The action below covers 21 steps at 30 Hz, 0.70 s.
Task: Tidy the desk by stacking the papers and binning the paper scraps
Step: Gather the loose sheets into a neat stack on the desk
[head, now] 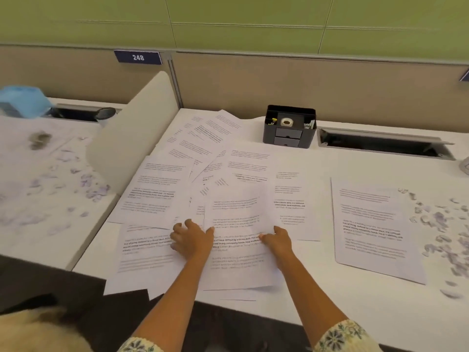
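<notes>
While two hands (194,240) (278,241) press, papers (162,179) overlap uncountably.

Two bare forearms enter from 6 o'clock. Left hand (193,240) and right hand (278,241): no rings, watch or bracelets seen. Left sleeve (138,346) at 7 o'clock and right sleeve (341,337) at 5 o'clock: cream knit, pushed up the forearm, patterned with dark blue-grey flowers and small green and yellow flecks.
</notes>
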Available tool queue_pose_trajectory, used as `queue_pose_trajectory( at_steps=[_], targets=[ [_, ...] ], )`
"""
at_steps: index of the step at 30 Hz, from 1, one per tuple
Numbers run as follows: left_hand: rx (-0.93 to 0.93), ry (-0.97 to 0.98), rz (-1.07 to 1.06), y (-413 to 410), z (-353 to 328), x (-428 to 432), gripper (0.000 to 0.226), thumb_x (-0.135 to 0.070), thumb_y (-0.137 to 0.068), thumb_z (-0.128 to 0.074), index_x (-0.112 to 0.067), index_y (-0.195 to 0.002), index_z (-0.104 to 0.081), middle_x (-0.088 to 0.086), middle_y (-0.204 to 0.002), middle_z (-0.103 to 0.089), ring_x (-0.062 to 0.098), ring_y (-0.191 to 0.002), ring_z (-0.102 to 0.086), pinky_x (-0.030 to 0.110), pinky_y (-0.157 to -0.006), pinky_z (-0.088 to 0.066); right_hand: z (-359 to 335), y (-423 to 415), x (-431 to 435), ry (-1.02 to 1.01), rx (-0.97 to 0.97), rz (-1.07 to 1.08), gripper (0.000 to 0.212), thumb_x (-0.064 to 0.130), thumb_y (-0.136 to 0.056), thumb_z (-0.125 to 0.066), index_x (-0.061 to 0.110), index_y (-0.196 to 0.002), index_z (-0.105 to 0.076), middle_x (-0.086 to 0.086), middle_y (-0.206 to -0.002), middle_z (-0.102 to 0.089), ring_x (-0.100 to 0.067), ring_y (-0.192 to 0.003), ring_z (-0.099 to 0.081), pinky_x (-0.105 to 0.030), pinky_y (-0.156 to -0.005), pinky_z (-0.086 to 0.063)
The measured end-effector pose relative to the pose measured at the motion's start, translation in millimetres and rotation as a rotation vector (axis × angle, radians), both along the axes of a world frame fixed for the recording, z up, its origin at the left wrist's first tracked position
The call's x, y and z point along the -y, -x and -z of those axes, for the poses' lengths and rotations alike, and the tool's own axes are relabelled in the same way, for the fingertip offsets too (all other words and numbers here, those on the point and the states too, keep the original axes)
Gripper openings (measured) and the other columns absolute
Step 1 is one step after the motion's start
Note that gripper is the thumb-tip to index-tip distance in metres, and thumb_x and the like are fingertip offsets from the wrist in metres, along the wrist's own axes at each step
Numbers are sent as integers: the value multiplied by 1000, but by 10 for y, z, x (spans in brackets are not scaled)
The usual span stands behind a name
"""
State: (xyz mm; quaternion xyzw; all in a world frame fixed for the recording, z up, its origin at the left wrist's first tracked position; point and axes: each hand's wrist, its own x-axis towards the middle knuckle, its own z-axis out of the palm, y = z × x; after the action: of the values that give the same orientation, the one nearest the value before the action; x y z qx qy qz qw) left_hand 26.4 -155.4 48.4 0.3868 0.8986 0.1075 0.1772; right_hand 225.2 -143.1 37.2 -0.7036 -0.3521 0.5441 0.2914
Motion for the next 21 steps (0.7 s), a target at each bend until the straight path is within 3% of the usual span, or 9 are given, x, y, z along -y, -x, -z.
queue_pose_trajectory(
  at_steps=[3,7,11,15,19,21],
  targets=[
    [-16,103,-13,38,-5,74,85,-61,-77,-67,-8,-136,-36,19,-140,-34,35,-129,-34,45,-104,-33,-52,176,66,17,263,-84,46,13,-86,-58,7,-130,-49,-10,-127,-55,-26,-109,-55,-33,-89,-47],
    [-47,148,13,90,-20,35,91,-60,-73,-72,-9,-137,-32,19,-139,-36,33,-129,-36,45,-103,-34,-120,356,86,27,453,-193,45,18,-85,-60,7,-125,-45,-13,-125,-47,-32,-115,-49,-39,-90,-47],
    [-17,199,56,151,-48,-50,92,-55,-73,-75,-10,-139,-29,18,-140,-41,33,-130,-39,47,-105,-33,-103,455,53,71,415,-195,42,21,-84,-62,7,-120,-45,-11,-119,-56,-31,-116,-49,-37,-85,-48],
    [42,222,68,181,-69,-109,72,-41,-78,-72,-11,-134,-37,14,-138,-44,31,-129,-40,48,-106,-30,-90,513,16,101,392,-156,44,25,-82,-64,9,-120,-48,-9,-117,-59,-32,-116,-48,-32,-75,-39],
    [94,99,113,157,-72,-183,44,-25,-84,-60,-14,-126,-50,9,-127,-53,29,-121,-47,46,-103,-32,-98,499,-5,80,326,-98,40,24,-79,-64,8,-115,-58,-9,-112,-65,-32,-107,-57,-39,-91,-50],
    [255,-44,144,138,-81,-216,39,-20,-87,-56,-15,-125,-54,6,-122,-60,28,-111,-56,45,-99,-42,-103,481,-18,57,307,-55,38,21,-78,-62,7,-114,-59,-9,-112,-65,-30,-103,-60,-43,-93,-51]
  ],
)
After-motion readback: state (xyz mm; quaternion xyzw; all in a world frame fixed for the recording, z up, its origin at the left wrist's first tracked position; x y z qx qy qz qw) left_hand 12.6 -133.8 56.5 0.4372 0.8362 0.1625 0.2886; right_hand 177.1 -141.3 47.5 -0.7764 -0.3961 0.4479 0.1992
